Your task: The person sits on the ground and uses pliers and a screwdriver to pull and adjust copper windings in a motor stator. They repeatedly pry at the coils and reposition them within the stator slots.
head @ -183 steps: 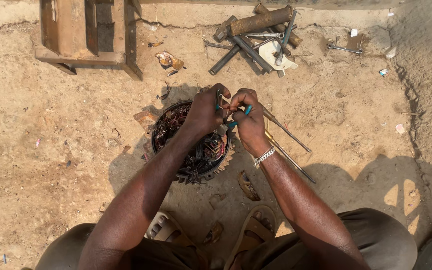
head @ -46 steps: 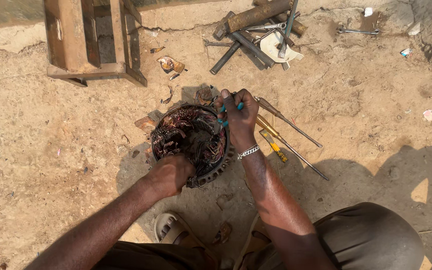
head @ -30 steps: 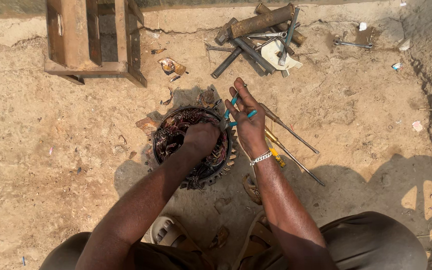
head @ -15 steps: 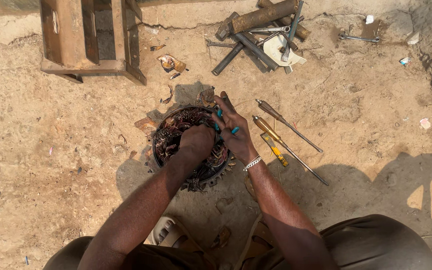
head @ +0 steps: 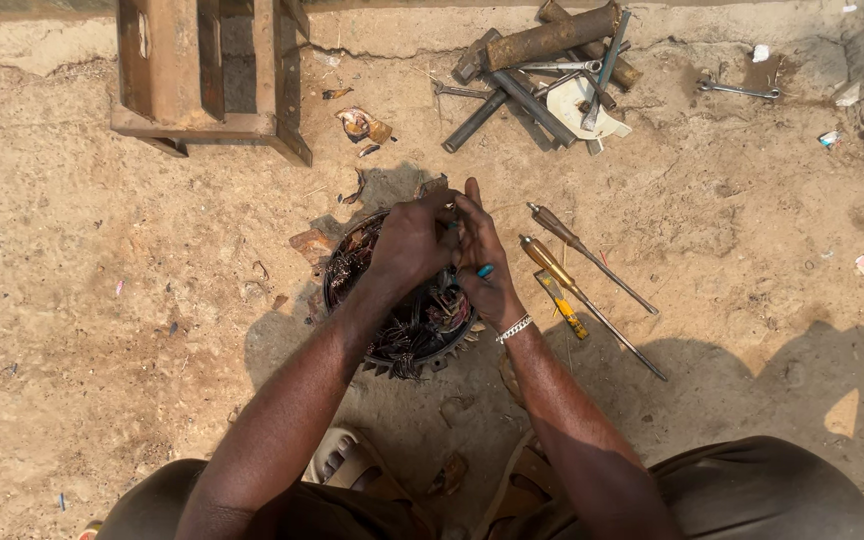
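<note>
The left hand (head: 407, 240) and the right hand (head: 480, 262) now meet at the far rim of the round motor stator (head: 402, 310), fingers bunched together on a bit of its dark winding. Half a second ago the left hand lay flat on top of the coil and the right hand cupped the right side, so both have drawn up to one spot. Whether the fingers actually pinch a wire I cannot tell (they cover it). It looks as if the work has narrowed from steadying the whole ring to picking at one point.

The stator sits on the sandy ground (head: 102, 300), just in front of the person's sandalled foot (head: 342, 465).

Just right of the right hand lie a yellow-handled screwdriver (head: 577, 298) and a longer brown-handled one (head: 587, 255), close but untouched. Farther off, a heap of pipes and spanners (head: 547, 65), a lone spanner (head: 737, 90) and a wooden stool (head: 207, 70) stand well apart. Nothing crowds the hands.
</note>
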